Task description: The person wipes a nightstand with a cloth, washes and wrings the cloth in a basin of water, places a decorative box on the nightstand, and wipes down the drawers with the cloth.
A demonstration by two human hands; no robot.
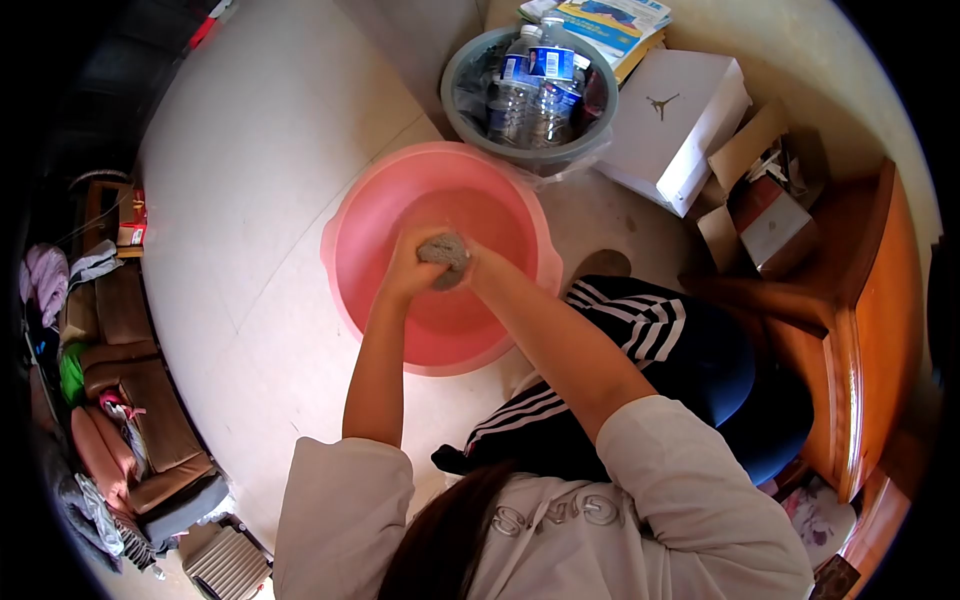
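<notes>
A wide pink basin (375, 200) stands on the floor, with what looks like water inside. Over its middle both hands grip a wet, grey-brown cloth (442, 250), bunched up small. My left hand (407, 268) is closed round the cloth's left side. At the right side, my right hand (476, 264) is closed on the same cloth, its fingers partly hidden and slightly blurred. The hands are close together, above the bottom of the basin.
Behind the basin a grey bin (460, 85) holds plastic bottles (550, 80). Right of it are a white shoebox (665, 110), an open carton (740, 145) and wooden furniture (850, 350). A brown sofa (150, 400) stands far left.
</notes>
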